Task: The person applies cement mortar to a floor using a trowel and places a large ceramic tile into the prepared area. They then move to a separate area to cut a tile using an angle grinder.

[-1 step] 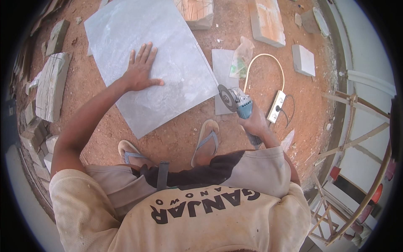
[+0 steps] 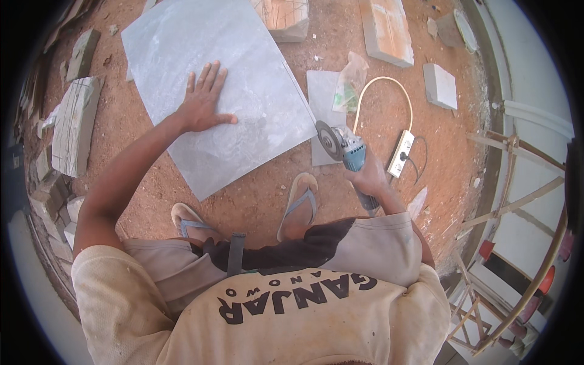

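A large grey tile (image 2: 261, 115) lies before me, its right edge running toward my right side. My left hand (image 2: 207, 100) is pressed flat on it with the fingers spread. In my right hand (image 2: 370, 176) is a teal angle grinder (image 2: 354, 155), gripped round its body. Its dark cutting disc (image 2: 329, 141) stands at the tile's near right corner; whether disc and tile touch, I cannot tell. A thin line runs along the tile's right edge above the disc.
Beyond the disc lie a smaller grey tile piece (image 2: 322, 91) and a clear plastic bag (image 2: 351, 82). A white power strip (image 2: 401, 154) with a cable rests on the dirt at right. Pale blocks (image 2: 387, 30) surround the area. My sandalled feet (image 2: 299, 207) are close to the tile.
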Demonstrator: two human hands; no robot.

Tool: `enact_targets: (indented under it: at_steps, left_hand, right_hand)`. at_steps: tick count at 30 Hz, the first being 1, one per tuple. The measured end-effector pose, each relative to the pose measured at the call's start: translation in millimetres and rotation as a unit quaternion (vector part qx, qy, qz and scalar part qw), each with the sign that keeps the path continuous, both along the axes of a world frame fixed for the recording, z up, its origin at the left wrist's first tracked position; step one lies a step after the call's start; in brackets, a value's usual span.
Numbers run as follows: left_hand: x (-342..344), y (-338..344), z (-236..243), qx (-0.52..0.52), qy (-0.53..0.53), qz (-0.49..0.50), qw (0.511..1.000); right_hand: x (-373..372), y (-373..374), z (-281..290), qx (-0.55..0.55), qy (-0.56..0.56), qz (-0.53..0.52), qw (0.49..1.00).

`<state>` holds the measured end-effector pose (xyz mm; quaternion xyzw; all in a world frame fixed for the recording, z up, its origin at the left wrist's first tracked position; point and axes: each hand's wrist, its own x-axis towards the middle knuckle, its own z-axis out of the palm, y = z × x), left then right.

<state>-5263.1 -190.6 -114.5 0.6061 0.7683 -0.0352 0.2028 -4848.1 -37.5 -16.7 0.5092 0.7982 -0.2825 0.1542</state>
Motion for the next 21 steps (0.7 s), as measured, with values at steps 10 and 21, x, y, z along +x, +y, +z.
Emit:
enact_targets:
  at_steps: [10,21]
  left_hand:
    - [3.9,4.2,4.8,-0.026,0.000,0.014,1.000]
    - [1.5,2.1,-2.6,-0.017,0.013,0.007,1.000]
  right_hand:
    - [-22.6,13.2,3.3,-0.011,0.036,0.001,0.999]
    - [-24.4,9.9,6.2,-0.015,0.042,-0.011,0.999]
